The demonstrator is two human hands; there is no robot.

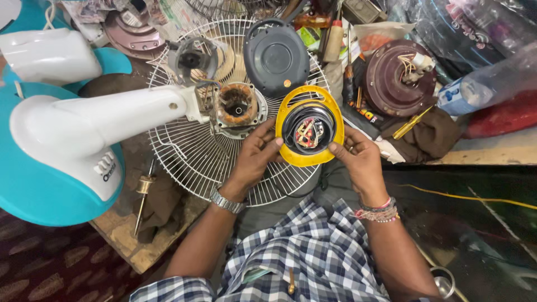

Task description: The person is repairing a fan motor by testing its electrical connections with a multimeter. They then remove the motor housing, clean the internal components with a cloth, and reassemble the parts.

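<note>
At your far left lies the white and teal fan body, its white neck reaching toward the copper-wound motor on the wire fan guard. Your left hand curls its fingers against the left edge of the yellow housing, thumb tip on the rim, holding it upright just above the guard. Your right hand pinches its lower right rim with thumb in front, and the brown motor casing sits beyond it.
</note>
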